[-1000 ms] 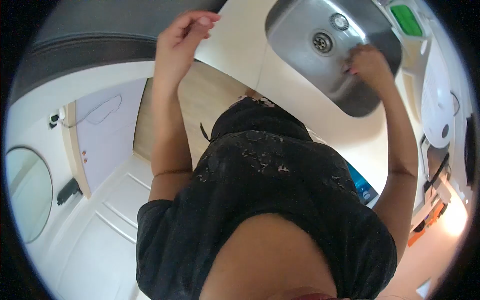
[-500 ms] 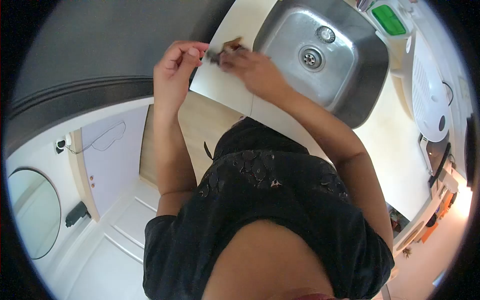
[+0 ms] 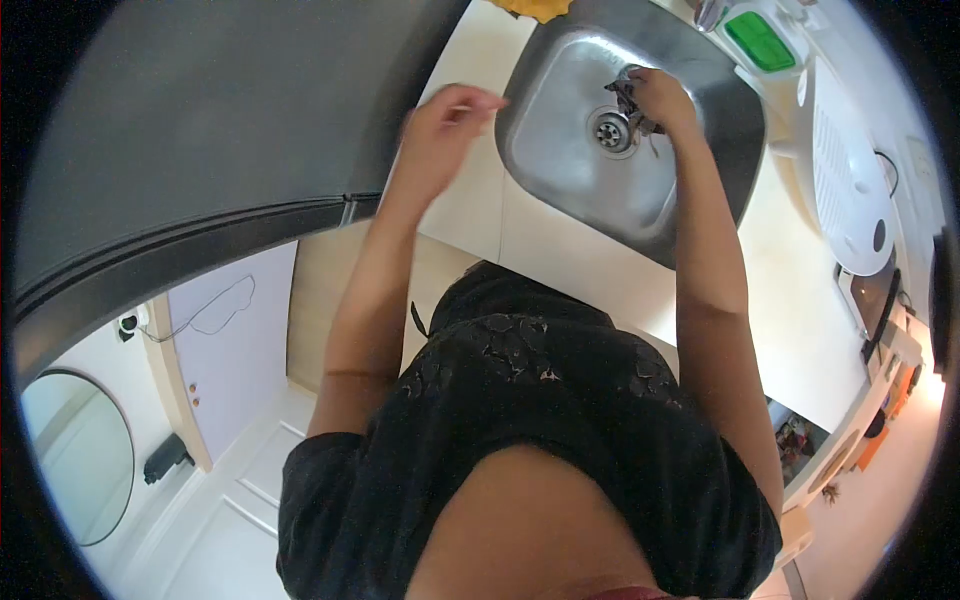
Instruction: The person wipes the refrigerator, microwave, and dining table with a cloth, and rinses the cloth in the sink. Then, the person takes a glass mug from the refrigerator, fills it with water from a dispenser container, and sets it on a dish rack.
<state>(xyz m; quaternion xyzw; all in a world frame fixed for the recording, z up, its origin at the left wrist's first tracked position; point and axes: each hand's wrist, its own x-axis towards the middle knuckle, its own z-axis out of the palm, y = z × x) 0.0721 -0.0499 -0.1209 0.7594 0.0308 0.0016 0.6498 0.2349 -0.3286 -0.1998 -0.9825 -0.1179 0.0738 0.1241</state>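
My right hand is down in the steel sink, closed on a dark, crumpled, cloth-like thing. Ragged ends of it hang beside the drain, and part is hidden by my fingers. Over the counter, left of the sink, my left hand is raised. Its fingers are loosely bent and somewhat blurred, with a gap between thumb and fingers and nothing visible in them.
A yellow thing lies at the far edge of the counter. Behind the sink stands a container with a green inside. A white ridged drainer is on the right. A large dark grey surface borders the left.
My right hand has moved from the counter into the sink with the dark thing. My left hand has shifted right. The yellow thing has come into view at the top.
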